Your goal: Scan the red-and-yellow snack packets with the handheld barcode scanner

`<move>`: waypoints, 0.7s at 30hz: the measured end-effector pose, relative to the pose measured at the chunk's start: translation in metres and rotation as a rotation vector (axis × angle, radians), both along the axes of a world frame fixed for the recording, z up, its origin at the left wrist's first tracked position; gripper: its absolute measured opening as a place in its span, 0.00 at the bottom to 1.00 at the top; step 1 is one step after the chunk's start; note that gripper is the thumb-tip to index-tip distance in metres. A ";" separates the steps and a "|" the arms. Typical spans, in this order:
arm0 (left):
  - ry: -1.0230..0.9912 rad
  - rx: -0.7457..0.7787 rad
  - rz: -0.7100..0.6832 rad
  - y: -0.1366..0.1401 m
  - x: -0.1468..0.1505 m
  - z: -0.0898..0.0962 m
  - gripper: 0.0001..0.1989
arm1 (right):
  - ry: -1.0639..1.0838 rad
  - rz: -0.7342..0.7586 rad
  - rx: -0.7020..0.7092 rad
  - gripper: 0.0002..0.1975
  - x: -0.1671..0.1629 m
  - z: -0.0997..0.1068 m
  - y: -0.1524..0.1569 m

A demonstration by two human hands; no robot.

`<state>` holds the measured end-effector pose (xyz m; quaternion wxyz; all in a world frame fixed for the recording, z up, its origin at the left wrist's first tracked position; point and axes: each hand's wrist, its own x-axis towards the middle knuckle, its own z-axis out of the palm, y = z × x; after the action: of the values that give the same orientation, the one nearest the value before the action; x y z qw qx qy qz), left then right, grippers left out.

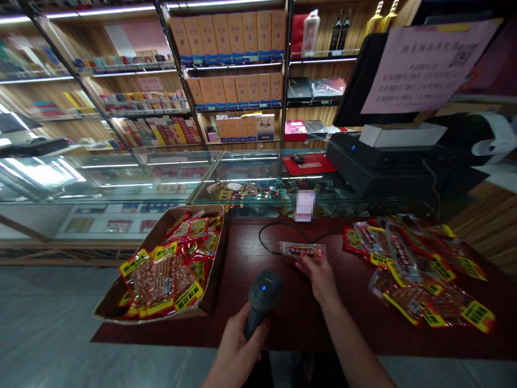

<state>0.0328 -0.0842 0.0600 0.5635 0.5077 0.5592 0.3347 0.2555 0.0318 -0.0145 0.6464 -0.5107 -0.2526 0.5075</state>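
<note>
Wrapped around the handle of a dark grey barcode scanner [265, 288] is my left hand [239, 345], with a small blue light showing on the scanner's head. My right hand [321, 277] pinches the lower edge of a slim, clear snack packet [297, 249] with a dark red label, just above the brown counter. Left of the scanner stands a cardboard box [220, 258] full of red and yellow snack packets [163, 277]. To the right of my right hand lies a loose pile of similar snack packets [420, 269].
A black cable [263, 233] loops over the brown counter [242, 242]. Beyond it runs a glass display case [157, 161]. A monitor [359, 81] with a pink notice [428, 70] stands at the back right, near a red mat [288, 164] and mouse [298, 158]. Stocked shelves line the wall.
</note>
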 end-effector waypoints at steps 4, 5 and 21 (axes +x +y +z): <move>-0.030 -0.029 0.068 -0.001 -0.001 -0.002 0.25 | 0.142 0.021 0.033 0.25 -0.020 -0.006 0.003; -0.031 -0.033 0.085 0.000 -0.002 -0.001 0.25 | 0.162 0.029 0.036 0.26 -0.020 -0.008 0.002; -0.019 0.025 0.077 0.009 0.006 -0.001 0.18 | 0.206 0.086 0.012 0.19 -0.016 -0.013 -0.002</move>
<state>0.0388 -0.0749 0.0593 0.5493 0.4897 0.5685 0.3679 0.2393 0.0295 -0.0277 0.6498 -0.4406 -0.2097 0.5828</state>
